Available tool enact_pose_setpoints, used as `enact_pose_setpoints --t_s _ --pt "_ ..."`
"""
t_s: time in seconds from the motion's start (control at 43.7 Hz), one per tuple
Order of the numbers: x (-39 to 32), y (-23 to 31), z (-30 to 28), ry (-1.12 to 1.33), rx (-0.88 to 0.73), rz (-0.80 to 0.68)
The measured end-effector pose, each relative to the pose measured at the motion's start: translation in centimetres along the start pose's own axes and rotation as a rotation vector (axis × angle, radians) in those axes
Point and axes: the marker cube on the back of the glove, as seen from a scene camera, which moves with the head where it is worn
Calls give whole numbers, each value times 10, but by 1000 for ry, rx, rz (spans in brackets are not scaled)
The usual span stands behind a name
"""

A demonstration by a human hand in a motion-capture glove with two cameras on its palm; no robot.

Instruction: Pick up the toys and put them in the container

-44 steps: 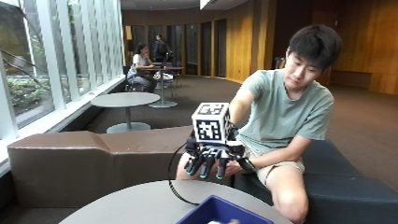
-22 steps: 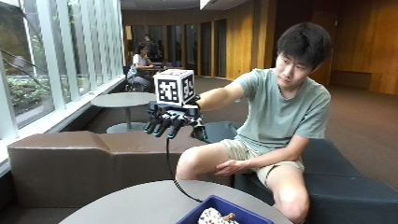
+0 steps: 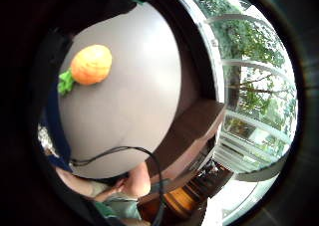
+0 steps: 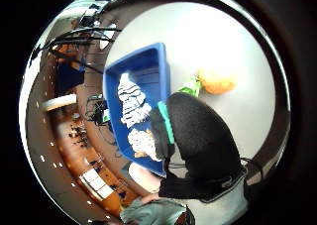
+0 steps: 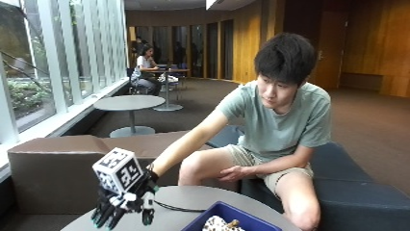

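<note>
A large indoor lounge with warm wood-panelled walls (image 5: 256, 43) and a dark carpeted floor (image 5: 365, 120). Tall windows (image 5: 57, 57) run along one side, letting in daylight and showing green trees outside. Beside the windows stand small round grey tables (image 5: 129, 103) on pedestal bases. A brown upholstered bench (image 5: 57, 163) sits in front of the glass, and a dark blue couch (image 5: 359, 192) lies beside it. A ceiling light panel (image 5: 214, 4) glows overhead.
</note>
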Motion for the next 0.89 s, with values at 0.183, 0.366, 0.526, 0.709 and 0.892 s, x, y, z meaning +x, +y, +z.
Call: enact_pose_setpoints --t_s 0.183,0.366,0.526,0.709,0.892 --pt "18 -37 102 -123 -165 -56" --pt "20 -54 129 -71 8 -8" --pt "24 -39 139 -137 42 41" --pt "24 25 148 -10 114 55" --pt "4 83 98 14 92 18"
